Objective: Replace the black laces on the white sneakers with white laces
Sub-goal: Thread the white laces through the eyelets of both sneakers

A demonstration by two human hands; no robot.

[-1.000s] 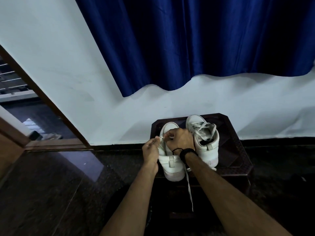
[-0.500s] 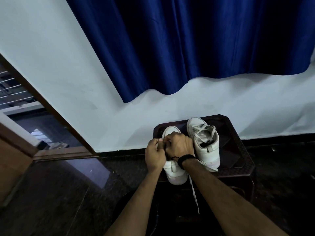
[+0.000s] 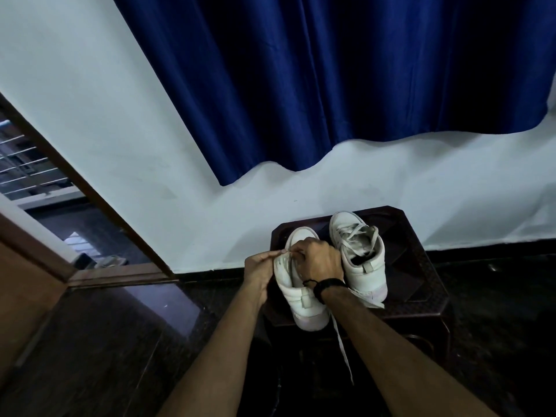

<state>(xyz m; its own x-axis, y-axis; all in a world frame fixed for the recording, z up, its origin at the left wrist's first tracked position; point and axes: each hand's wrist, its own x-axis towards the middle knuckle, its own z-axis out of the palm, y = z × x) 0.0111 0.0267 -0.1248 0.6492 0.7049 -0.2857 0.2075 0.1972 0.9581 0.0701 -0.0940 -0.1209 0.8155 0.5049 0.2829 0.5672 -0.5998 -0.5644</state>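
Two white low-top leather sneakers stand side by side, toes to the wall, on a small dark carved wooden stool – the worktop here – and both hands are busy on the left sneaker (image 3: 296, 291), which sits at the worktop's front-left edge with its heel jutting past the rim. The left hand (image 3: 259, 270) pinches something small and pale at the shoe's left eyelet row, most likely the tip of the flat white lace (image 3: 341, 341); the right hand (image 3: 319, 260) curls over the tongue and eyelets, apparently pinching the lace on its side as well, though its fingertips are hidden. Holding the shoe from both flanks probably steadies it while the lace is drawn across. A loose tail of that lace hangs limp off the front edge, a flat woven ribbon. The right sneaker (image 3: 359, 257), at the back-right of the worktop (image 3: 421, 266), already carries pale laces in loose, slack crossings – so the job looks more than half done. The uppers look smooth and slightly scuffed, the soles thick and rubbery. No black lace is visible
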